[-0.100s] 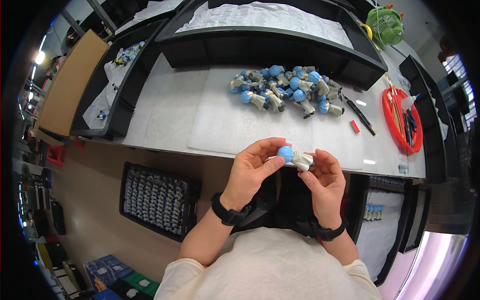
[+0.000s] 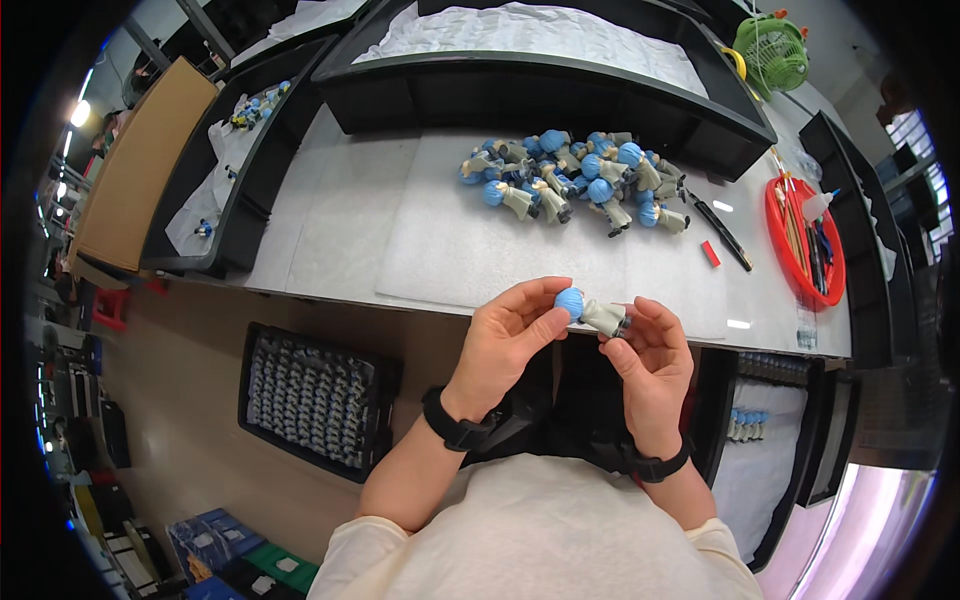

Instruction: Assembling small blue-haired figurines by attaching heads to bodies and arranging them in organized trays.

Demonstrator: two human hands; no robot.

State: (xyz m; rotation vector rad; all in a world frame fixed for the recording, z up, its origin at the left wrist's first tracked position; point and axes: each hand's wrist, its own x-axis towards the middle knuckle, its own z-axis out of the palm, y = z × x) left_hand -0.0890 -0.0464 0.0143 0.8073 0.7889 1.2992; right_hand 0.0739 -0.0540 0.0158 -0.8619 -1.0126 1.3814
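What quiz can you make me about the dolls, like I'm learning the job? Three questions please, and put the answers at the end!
1. Pick one: the left hand and the right hand are both at one doll. Which hand grips its blue head? A) left B) right C) neither

2. True or false: the small red block lies outside the red basket.

3. Fill the gap: the pile of dolls lies on the table, in front of a big ____ tray.

Key: 1. A, the left hand. 2. True, it lies on the table. 3. Black.
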